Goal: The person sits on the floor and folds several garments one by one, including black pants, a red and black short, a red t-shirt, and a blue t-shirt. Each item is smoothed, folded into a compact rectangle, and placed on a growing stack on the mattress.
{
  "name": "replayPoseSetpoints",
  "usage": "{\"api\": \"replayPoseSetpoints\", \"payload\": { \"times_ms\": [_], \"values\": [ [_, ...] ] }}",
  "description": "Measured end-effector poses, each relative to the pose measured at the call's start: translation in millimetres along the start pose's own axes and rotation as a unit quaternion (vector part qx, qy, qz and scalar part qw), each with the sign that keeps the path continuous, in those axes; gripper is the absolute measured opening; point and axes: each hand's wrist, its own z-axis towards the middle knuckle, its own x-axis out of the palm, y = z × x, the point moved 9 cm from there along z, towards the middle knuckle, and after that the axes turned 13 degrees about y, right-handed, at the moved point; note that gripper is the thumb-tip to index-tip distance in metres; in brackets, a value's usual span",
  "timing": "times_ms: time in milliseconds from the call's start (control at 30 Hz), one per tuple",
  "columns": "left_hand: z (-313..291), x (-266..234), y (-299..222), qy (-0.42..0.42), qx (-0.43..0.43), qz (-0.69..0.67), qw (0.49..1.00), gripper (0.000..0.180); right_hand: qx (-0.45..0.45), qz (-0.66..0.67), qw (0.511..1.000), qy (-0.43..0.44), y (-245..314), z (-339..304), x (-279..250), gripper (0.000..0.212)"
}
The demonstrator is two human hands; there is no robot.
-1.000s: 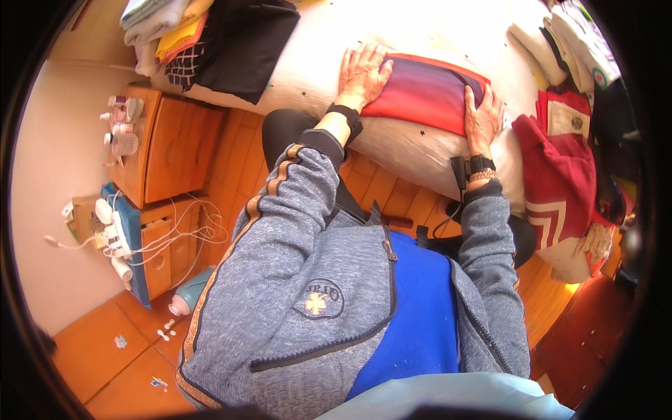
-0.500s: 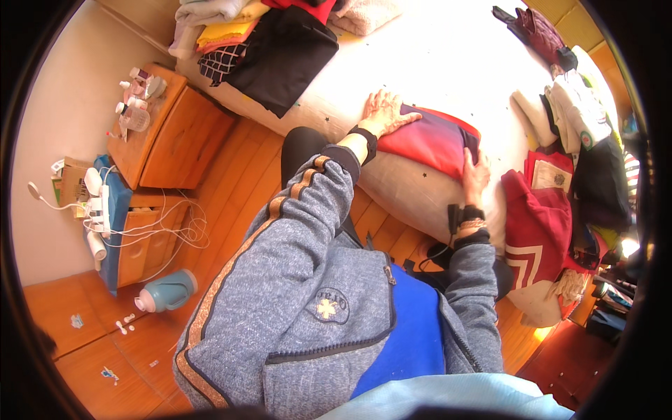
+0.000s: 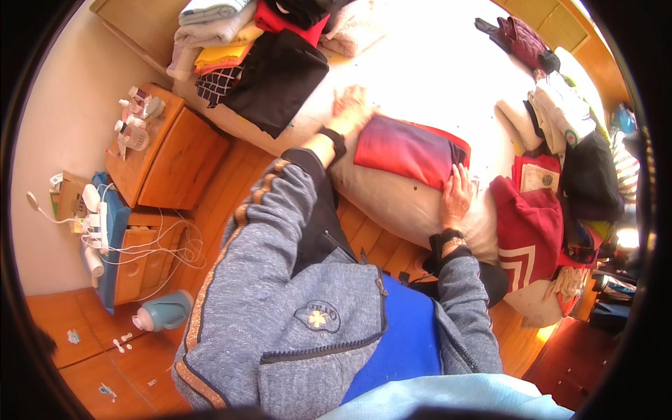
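Both hands bracketing the folded red garment on the bed

The folded red-purple garment [image 3: 409,149] is lying on the white bed [image 3: 427,77], long axis running left-right between the hands. Left hand [image 3: 352,106] is sitting at its left end, blurred, so can't tell its spread. Right hand [image 3: 457,194] is pressing flat, fingers together, on the near right corner.

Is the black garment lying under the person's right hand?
No, the right hand rests on the edge of the folded red garment; the black garment lies apart, further left on the bed.
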Motion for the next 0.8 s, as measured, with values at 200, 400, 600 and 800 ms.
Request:
{"api": "replayPoseSetpoints", "payload": {
  "times_ms": [200, 400, 600, 800],
  "values": [
    [-6, -42, 128, 0.099, -0.181, 0.13, 0.97, 0.107, 0.01, 0.029, 1.0, -0.002, -2, -3, 2, 0.033],
    [9, -47, 153, 0.122, -0.154, 0.159, 0.967, 0.101, 0.008, 0.018, 1.0, 0.002, 0, 0, -1, 0.034],
    [0, -65, 150, 0.034, 0.021, 0.125, 0.991, 0.033, 0.011, 0.02, 1.0, -0.002, 1, 1, -2, 0.036],
    [-56, -69, 154, 0.113, 0.031, 0.043, 0.992, 0.075, 0.011, 0.016, 1.0, 0.003, 0, 1, 1, 0.041]
  ]
}}
